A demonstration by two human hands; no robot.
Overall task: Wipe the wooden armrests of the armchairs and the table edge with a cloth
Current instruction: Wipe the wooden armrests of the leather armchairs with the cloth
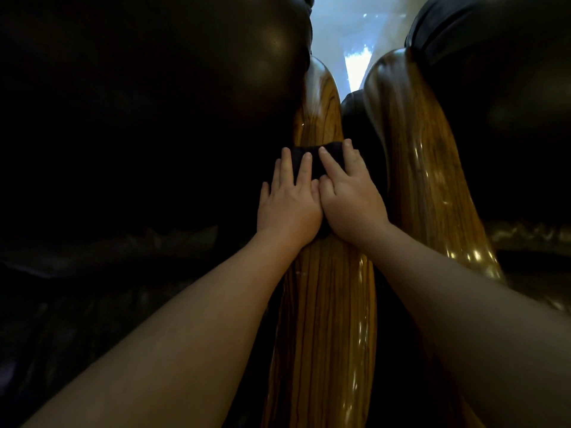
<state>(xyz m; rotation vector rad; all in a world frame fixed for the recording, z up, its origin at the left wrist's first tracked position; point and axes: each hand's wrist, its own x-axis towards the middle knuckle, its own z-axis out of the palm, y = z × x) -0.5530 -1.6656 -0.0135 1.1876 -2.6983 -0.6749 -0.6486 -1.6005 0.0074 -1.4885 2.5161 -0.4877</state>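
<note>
A glossy striped wooden armrest [324, 304] runs from the bottom centre away from me. A dark cloth [312, 159] lies draped across it about halfway up. My left hand [289, 202] and my right hand [349, 193] lie side by side, palms down, both pressing on the cloth with fingers spread over it. A second wooden armrest [417, 168] of the neighbouring armchair runs parallel on the right, untouched by either hand.
Dark leather of one armchair [154, 103] fills the left side, and the other armchair's dark back [494, 72] fills the upper right. A narrow gap between the armrests shows a bright floor [355, 60] beyond. The scene is dim.
</note>
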